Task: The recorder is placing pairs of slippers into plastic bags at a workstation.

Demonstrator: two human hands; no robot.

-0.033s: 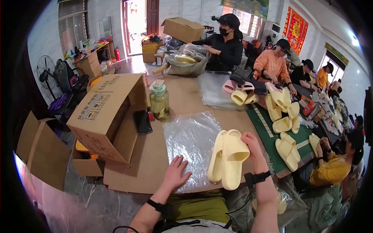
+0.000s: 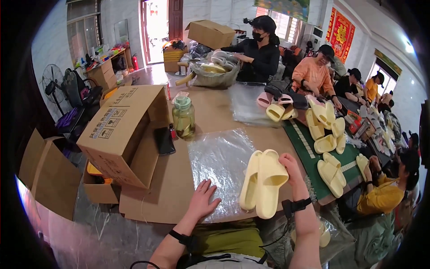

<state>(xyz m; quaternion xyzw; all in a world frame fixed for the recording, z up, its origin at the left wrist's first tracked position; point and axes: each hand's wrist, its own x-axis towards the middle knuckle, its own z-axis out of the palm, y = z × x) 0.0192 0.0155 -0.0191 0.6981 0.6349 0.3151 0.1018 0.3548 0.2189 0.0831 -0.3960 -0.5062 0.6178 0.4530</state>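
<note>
A pair of pale yellow slide slippers [image 2: 272,197] is held upright, side by side, above the table's near edge. My right hand [image 2: 292,169] grips the pair at its right side, the fingers closed and partly hidden behind the slipper. Flat on the brown cardboard table cover lies a transparent plastic bag [image 2: 219,154]. My left hand [image 2: 203,201] rests on the bag's near left part, fingers stretched out and holding nothing. The slippers hide the bag's near right corner.
Left on the table are an open cardboard box [image 2: 123,134], a black phone [image 2: 164,141] and a green-lidded bottle [image 2: 183,117]. More yellow slippers [image 2: 331,174] lie on a green mat [image 2: 299,142] at right. Stacked plastic bags [image 2: 251,105] lie farther back; several co-workers surround the tables.
</note>
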